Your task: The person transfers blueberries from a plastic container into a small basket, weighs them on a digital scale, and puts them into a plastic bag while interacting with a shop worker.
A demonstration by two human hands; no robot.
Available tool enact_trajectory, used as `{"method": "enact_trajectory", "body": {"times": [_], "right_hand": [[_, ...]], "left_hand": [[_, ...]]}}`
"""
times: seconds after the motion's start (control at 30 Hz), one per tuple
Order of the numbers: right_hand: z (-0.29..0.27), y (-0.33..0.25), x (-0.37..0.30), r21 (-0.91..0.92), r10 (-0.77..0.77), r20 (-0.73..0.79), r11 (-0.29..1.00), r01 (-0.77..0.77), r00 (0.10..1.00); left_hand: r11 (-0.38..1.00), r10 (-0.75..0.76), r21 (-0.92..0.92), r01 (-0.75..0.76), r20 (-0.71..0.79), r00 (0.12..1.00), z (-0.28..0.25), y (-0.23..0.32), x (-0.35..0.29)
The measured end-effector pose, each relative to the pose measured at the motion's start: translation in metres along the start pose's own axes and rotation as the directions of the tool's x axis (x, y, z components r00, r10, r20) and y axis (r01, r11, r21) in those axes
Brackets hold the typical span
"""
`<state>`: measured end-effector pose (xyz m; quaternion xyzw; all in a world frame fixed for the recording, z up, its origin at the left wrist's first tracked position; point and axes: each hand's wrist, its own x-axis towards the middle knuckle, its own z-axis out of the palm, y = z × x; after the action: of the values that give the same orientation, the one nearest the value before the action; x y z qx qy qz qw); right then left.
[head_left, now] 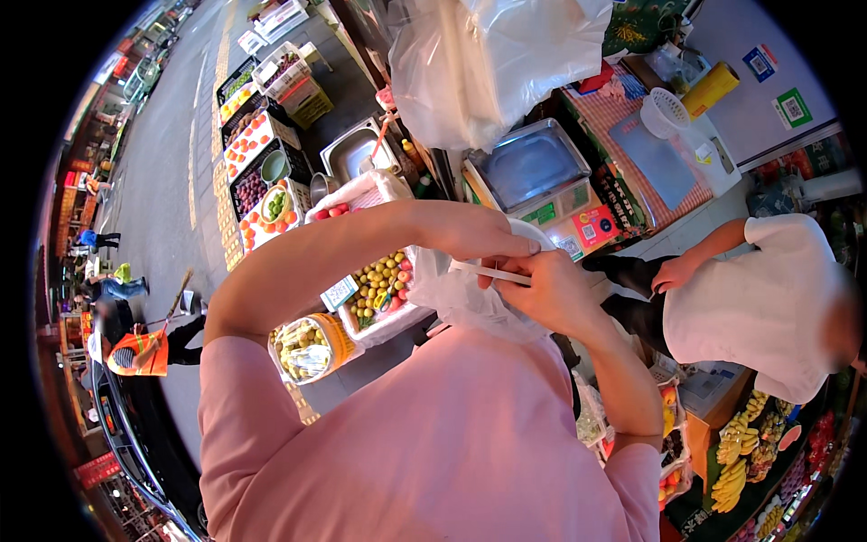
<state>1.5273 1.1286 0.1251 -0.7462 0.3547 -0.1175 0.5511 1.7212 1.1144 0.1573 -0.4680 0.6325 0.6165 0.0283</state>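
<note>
My two hands meet in front of my chest. Between the fingers of my right hand (564, 287) runs a narrow white strip (492, 272), stiff-looking and pointing left. My left hand (483, 237) is bent over next to it, its thumb close to the right hand's fingers; its fingers curl down, and what they hold is hidden. Below and left of the hands hangs a translucent plastic bag (465, 303), crumpled. Part of a round white rim (533, 231) shows behind the hands. Past my left forearm lies a white crate of green-yellow fruit (375, 294), with pink fruit at its side.
A yellow basket (339, 336) of wrapped fruit stands left. Crates of plums (248, 191) line the street side. Clear bags (497, 63) hang ahead, near a metal tray (528, 161). A person in a white shirt (750, 303) stands right, near bananas (731, 461).
</note>
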Motion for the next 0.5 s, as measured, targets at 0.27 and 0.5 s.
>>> {"method": "enact_trajectory", "body": {"times": [0.27, 0.5], "right_hand": [[0.023, 0.025, -0.044, -0.458, -0.364, -0.467, 0.879, 0.132, 0.806], [0.054, 0.058, -0.014, -0.166, 0.046, -0.090, 0.984, -0.060, 0.995]], "left_hand": [[0.989, 0.139, -0.049, -0.142, -0.071, 0.988, 0.015, -0.035, 0.002], [0.992, 0.026, 0.128, -0.014, -0.094, 0.995, 0.000, -0.041, 0.006]]}}
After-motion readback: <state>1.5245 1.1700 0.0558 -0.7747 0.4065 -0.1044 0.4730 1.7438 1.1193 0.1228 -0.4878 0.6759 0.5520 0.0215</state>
